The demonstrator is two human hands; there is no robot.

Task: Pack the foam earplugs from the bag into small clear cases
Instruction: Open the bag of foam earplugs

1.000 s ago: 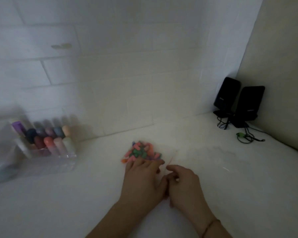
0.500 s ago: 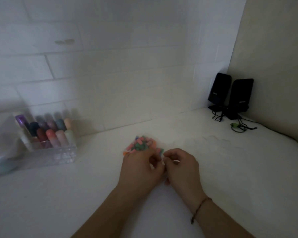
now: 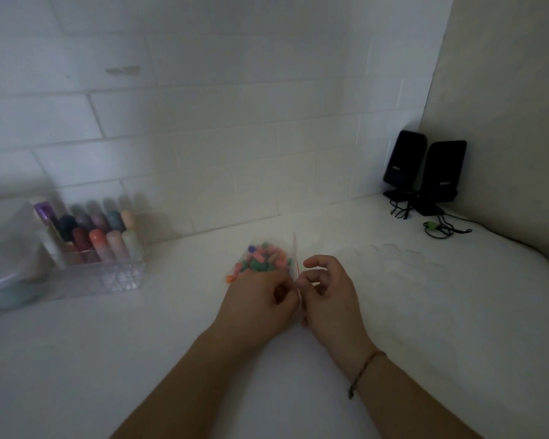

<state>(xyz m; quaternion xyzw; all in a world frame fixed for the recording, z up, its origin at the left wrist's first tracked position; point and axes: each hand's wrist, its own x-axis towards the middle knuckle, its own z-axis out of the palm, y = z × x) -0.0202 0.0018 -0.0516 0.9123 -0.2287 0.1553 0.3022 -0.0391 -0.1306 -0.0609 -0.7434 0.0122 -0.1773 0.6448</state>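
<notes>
While both hands are working at the zip edge, the bag (image 3: 268, 259) of foam earplugs (image 3: 260, 260) is lying on the white counter (image 3: 425, 327), mid-scene, just beyond the knuckles. The left hand (image 3: 260, 299) is pinching the bag's near-right edge; the right hand (image 3: 327, 293) is curling its grip onto the opposite lip by the red zip line, index finger raised, though exact contact is hard to tell in the dim light. To do this well, IMO: be pulling the two lips apart gently w/ thumbs close to the seal, keeping the mouth tilted up so plugs aren't spilling. No small clear cases are showing clearly; faint outlines on the counter to the right can't be identified. An organizer (image 3: 102, 264) of colored bottles is sitting far left, speakers (image 3: 425, 169) far right.
</notes>
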